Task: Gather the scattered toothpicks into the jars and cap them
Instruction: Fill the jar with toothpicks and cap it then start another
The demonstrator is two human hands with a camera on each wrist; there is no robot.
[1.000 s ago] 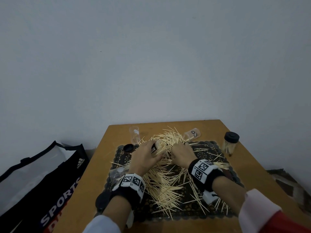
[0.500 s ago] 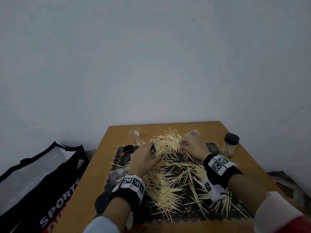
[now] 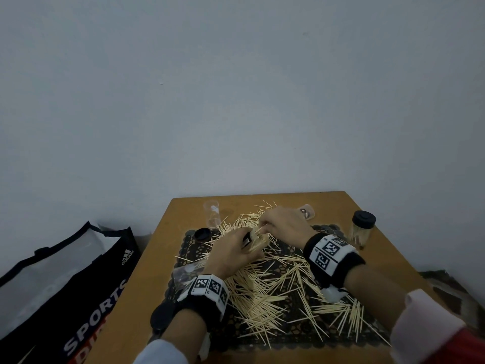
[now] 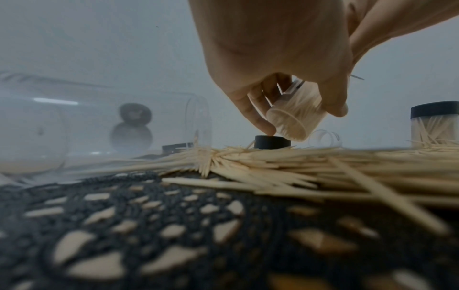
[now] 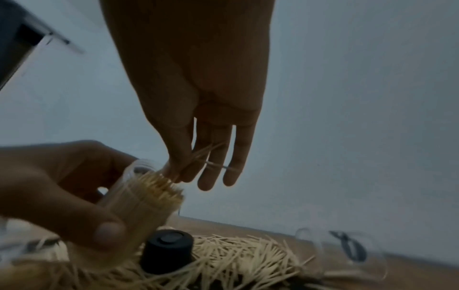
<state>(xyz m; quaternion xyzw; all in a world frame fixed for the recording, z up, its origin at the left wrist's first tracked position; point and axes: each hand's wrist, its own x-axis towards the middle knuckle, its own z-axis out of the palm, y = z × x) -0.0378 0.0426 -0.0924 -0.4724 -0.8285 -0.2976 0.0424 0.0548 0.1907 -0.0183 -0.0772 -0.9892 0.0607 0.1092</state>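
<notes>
while your left hand curls round a clear jar packed with toothpicks, tilted above the black lace mat, your right hand pinches a few toothpicks at its mouth. loose toothpicks cover the mat; a capped jar stands on the table to the right.

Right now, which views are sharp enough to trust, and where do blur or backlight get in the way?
Head view: dim but sharp on the scattered toothpicks, with wide-angle bending at the edges. Left wrist view: the lace mat up close is badly out of focus; the held jar is clearer. Right wrist view: the right hand is a backlit silhouette, and the empty jar lying behind is smeared.
</notes>
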